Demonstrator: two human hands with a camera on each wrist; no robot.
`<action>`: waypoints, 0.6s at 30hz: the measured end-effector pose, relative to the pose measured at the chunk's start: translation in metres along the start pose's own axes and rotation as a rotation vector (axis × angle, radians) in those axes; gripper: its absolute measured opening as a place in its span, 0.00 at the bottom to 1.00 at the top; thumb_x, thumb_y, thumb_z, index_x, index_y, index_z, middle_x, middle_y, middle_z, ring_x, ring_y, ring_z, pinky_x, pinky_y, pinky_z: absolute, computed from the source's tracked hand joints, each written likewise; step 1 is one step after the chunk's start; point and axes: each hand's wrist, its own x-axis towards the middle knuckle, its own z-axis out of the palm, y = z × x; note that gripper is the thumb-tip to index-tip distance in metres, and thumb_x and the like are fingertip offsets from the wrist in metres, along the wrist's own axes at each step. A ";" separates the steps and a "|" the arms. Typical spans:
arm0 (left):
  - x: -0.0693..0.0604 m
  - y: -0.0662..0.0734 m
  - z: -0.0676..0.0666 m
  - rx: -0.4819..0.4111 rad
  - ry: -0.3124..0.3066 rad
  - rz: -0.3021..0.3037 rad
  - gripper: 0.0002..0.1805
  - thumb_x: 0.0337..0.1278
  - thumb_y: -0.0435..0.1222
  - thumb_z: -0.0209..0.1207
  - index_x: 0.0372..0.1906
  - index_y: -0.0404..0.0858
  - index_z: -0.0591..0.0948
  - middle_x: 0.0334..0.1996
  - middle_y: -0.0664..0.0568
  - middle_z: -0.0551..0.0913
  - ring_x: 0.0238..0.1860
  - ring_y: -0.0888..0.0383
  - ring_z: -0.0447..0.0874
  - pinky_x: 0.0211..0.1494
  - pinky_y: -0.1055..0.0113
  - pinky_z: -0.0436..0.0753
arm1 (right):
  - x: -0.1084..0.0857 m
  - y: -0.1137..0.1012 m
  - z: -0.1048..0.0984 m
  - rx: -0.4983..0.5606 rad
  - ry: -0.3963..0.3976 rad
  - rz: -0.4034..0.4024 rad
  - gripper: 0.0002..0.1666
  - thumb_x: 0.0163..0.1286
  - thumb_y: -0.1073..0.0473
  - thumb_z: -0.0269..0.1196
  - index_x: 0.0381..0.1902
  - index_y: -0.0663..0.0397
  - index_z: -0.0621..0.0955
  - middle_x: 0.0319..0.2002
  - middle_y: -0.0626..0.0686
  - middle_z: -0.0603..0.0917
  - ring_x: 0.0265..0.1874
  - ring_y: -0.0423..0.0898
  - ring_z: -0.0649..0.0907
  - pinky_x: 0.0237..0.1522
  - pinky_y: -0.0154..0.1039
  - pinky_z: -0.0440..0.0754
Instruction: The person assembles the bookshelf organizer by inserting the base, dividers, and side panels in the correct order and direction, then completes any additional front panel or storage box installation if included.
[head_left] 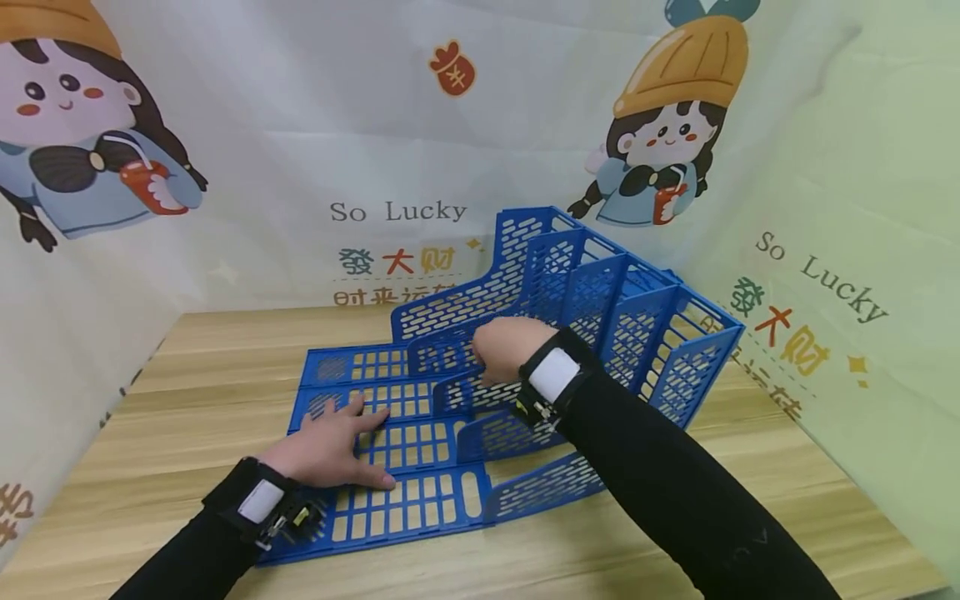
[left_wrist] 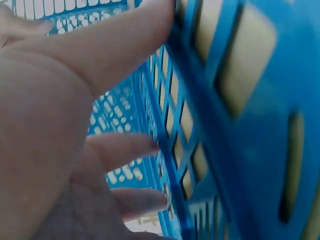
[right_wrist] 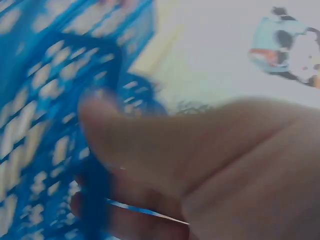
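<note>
A blue plastic file rack [head_left: 517,250] with perforated dividers lies on its side on the table, its slots fanned out to the right. Over its flat grid panels [head_left: 322,367] my left hand [head_left: 326,446] is spread, with fingers and thumb extended across them. In the left wrist view, fingertips touch the lattice edge. My right hand [head_left: 512,346] is at the dividers in the middle of the rack. The right wrist view, blurred, has the thumb on one side of a divider [right_wrist: 60,100] and fingers on the other, pinching its edge.
The rack stands on a wood-grain table [head_left: 202,392]. A pale cloth backdrop [head_left: 300,108] with cartoon figures and lettering rises behind and on both sides. The rack's upper right corner reaches close to the backdrop.
</note>
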 end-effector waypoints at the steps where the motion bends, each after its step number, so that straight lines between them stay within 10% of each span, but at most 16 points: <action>1: 0.001 0.000 -0.001 0.006 -0.002 0.002 0.57 0.55 0.63 0.78 0.84 0.42 0.70 0.85 0.21 0.53 0.79 0.07 0.43 0.76 0.12 0.49 | -0.005 0.003 0.002 -0.015 -0.018 -0.004 0.12 0.81 0.57 0.69 0.55 0.55 0.92 0.54 0.55 0.94 0.53 0.52 0.92 0.60 0.47 0.90; 8: 0.002 -0.001 0.000 0.037 -0.006 0.009 0.53 0.58 0.63 0.76 0.83 0.44 0.73 0.84 0.21 0.56 0.76 0.04 0.46 0.72 0.11 0.58 | -0.001 0.011 0.021 0.038 0.138 -0.022 0.14 0.80 0.64 0.66 0.59 0.57 0.91 0.58 0.57 0.93 0.58 0.54 0.92 0.64 0.48 0.89; 18: 0.002 0.000 0.002 0.047 -0.004 0.000 0.53 0.58 0.63 0.76 0.83 0.43 0.73 0.84 0.21 0.56 0.77 0.04 0.45 0.74 0.11 0.55 | 0.009 -0.014 0.024 0.050 0.144 -0.026 0.15 0.83 0.63 0.64 0.61 0.55 0.90 0.57 0.55 0.93 0.56 0.51 0.92 0.63 0.45 0.89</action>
